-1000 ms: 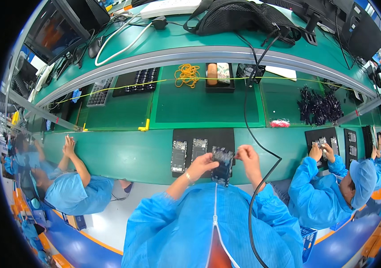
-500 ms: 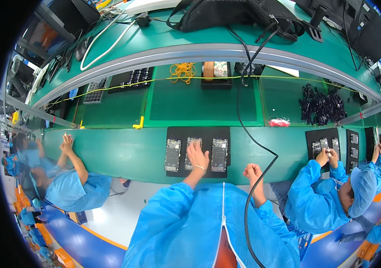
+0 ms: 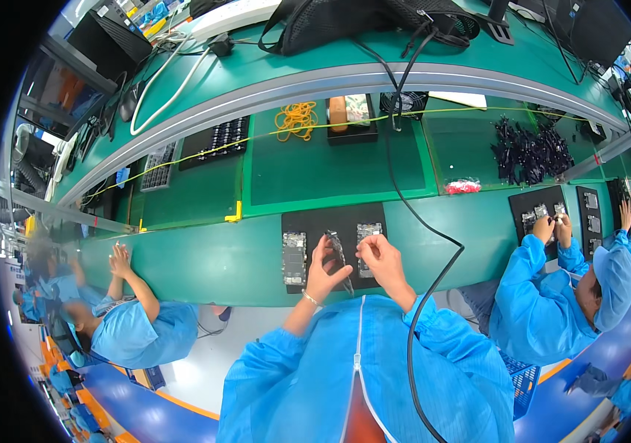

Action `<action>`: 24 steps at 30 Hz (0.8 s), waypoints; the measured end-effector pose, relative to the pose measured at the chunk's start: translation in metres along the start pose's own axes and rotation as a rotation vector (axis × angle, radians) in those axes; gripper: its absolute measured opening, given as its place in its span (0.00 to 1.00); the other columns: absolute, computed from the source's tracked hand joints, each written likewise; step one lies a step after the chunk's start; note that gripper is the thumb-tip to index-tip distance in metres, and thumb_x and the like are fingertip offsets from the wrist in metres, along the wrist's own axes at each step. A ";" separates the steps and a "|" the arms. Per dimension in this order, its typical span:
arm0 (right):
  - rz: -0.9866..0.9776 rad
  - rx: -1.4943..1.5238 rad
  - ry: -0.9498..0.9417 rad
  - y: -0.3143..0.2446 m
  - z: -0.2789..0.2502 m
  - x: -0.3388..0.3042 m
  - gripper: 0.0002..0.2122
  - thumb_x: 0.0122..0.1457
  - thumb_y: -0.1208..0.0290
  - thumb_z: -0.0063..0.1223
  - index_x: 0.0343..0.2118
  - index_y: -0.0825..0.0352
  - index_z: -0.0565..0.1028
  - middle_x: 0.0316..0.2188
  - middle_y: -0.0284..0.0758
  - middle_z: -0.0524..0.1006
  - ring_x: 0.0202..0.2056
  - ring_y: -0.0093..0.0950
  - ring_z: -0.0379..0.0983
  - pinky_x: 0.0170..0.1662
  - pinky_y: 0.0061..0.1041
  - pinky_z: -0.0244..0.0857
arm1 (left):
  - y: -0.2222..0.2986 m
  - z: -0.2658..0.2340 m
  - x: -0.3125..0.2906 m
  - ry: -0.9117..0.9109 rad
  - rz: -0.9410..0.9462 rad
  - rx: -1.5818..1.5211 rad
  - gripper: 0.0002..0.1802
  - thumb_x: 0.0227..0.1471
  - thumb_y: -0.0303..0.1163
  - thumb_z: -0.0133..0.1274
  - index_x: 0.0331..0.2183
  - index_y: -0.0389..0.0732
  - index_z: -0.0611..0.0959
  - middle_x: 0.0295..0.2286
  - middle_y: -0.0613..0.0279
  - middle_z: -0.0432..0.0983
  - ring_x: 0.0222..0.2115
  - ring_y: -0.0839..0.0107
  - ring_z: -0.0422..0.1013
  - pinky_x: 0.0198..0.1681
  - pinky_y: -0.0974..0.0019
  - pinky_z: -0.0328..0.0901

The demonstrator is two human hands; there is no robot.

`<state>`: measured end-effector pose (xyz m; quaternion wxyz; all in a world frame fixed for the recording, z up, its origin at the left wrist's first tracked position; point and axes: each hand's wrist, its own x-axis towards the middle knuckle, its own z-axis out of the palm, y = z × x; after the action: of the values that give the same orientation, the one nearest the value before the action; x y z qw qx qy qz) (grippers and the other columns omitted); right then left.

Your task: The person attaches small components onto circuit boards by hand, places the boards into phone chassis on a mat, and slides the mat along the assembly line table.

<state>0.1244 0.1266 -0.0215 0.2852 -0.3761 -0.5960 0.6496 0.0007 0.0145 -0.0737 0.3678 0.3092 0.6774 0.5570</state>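
Note:
A black foam mat [image 3: 321,220] lies on the green bench in front of me. In my left hand [image 3: 319,279] I hold an opened phone body [image 3: 338,255], raised off the mat and tilted on edge between thumb and fingers. My right hand [image 3: 385,266] is just to its right, thumb and fingertips pinched together; whatever they hold, if anything, is too small to make out. Flat on the mat's left side lies a second phone body [image 3: 295,258] with its circuit board showing. A third phone body [image 3: 367,230] lies at the right, partly covered by my right hand.
A black cable [image 3: 434,235] hangs down past my right arm. Beyond the mat are yellow bands [image 3: 297,120], a black box [image 3: 352,133], a red-and-white heap [image 3: 463,186] and dark strips [image 3: 530,151]. People [image 3: 142,328] [image 3: 544,303] sit at both sides.
My left hand has picked up the middle phone body and tilted it. My right hand has come up from the bench edge to beside it. The view has shifted slightly.

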 end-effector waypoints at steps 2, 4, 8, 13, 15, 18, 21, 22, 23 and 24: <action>-0.013 -0.062 -0.034 -0.018 0.010 -0.001 0.05 0.55 0.74 0.45 0.30 0.72 0.69 0.27 0.34 0.74 0.31 0.20 0.73 0.33 0.18 0.66 | 0.013 0.001 -0.008 -0.020 0.075 -0.087 0.51 0.33 0.34 0.64 0.56 0.42 0.53 0.48 0.56 0.54 0.47 0.66 0.57 0.47 0.62 0.61; -0.053 -0.098 -0.022 -0.024 0.018 -0.004 0.05 0.54 0.75 0.46 0.30 0.71 0.69 0.27 0.34 0.74 0.30 0.20 0.73 0.32 0.18 0.66 | 0.021 0.001 -0.012 -0.022 0.112 -0.096 0.50 0.33 0.32 0.64 0.56 0.41 0.53 0.48 0.57 0.53 0.47 0.67 0.57 0.47 0.62 0.61; -0.137 -0.173 -0.002 -0.035 0.030 -0.011 0.05 0.53 0.75 0.47 0.30 0.70 0.70 0.25 0.34 0.74 0.28 0.21 0.72 0.31 0.19 0.66 | 0.032 -0.004 -0.018 0.005 0.181 -0.032 0.51 0.32 0.32 0.64 0.55 0.40 0.54 0.48 0.57 0.53 0.47 0.67 0.57 0.46 0.62 0.62; -0.188 -0.194 0.028 -0.040 0.042 -0.018 0.05 0.52 0.75 0.48 0.30 0.71 0.70 0.24 0.34 0.74 0.26 0.22 0.72 0.31 0.21 0.67 | 0.032 -0.014 -0.019 0.038 0.225 0.098 0.51 0.30 0.32 0.65 0.54 0.39 0.55 0.48 0.57 0.53 0.46 0.66 0.58 0.44 0.62 0.63; -0.199 -0.194 0.024 -0.042 0.045 -0.020 0.05 0.52 0.75 0.49 0.31 0.71 0.71 0.23 0.35 0.74 0.27 0.23 0.73 0.31 0.22 0.67 | 0.032 -0.018 -0.019 0.058 0.241 0.150 0.51 0.29 0.32 0.65 0.54 0.39 0.56 0.48 0.57 0.52 0.45 0.66 0.58 0.43 0.62 0.63; -0.196 -0.236 0.044 -0.047 0.048 -0.023 0.06 0.51 0.75 0.49 0.31 0.71 0.71 0.23 0.35 0.74 0.27 0.22 0.73 0.31 0.21 0.67 | 0.033 -0.022 -0.018 0.065 0.259 0.196 0.51 0.29 0.32 0.65 0.54 0.39 0.56 0.48 0.57 0.53 0.46 0.66 0.58 0.43 0.62 0.63; -0.196 -0.277 -0.003 -0.042 0.046 -0.020 0.07 0.53 0.74 0.48 0.32 0.71 0.70 0.26 0.38 0.75 0.29 0.26 0.74 0.32 0.24 0.68 | 0.028 -0.026 -0.017 -0.004 0.257 0.134 0.51 0.29 0.33 0.65 0.54 0.39 0.56 0.48 0.57 0.53 0.45 0.66 0.58 0.44 0.62 0.63; -0.197 -0.278 0.001 -0.036 0.045 -0.017 0.07 0.53 0.74 0.48 0.32 0.71 0.70 0.26 0.38 0.75 0.29 0.26 0.74 0.32 0.24 0.68 | 0.025 -0.027 -0.017 -0.008 0.260 0.133 0.51 0.29 0.33 0.65 0.54 0.39 0.56 0.48 0.57 0.53 0.45 0.66 0.58 0.44 0.62 0.63; -0.133 -0.157 -0.016 -0.028 0.045 -0.013 0.06 0.53 0.74 0.47 0.32 0.71 0.70 0.26 0.37 0.75 0.29 0.25 0.74 0.32 0.23 0.68 | 0.023 -0.027 -0.017 -0.039 0.245 -0.004 0.51 0.30 0.34 0.65 0.54 0.39 0.56 0.48 0.56 0.53 0.46 0.66 0.58 0.44 0.62 0.62; -0.070 -0.036 -0.034 -0.019 0.044 -0.009 0.06 0.54 0.74 0.47 0.31 0.71 0.70 0.26 0.36 0.75 0.29 0.24 0.74 0.32 0.22 0.68 | 0.020 -0.026 -0.016 -0.071 0.228 -0.141 0.51 0.30 0.34 0.65 0.54 0.39 0.56 0.47 0.56 0.54 0.46 0.66 0.58 0.45 0.62 0.62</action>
<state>0.0919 0.0968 -0.0009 0.2907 -0.3491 -0.6250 0.6348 -0.0126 -0.0086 -0.0485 0.3467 0.3769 0.5837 0.6301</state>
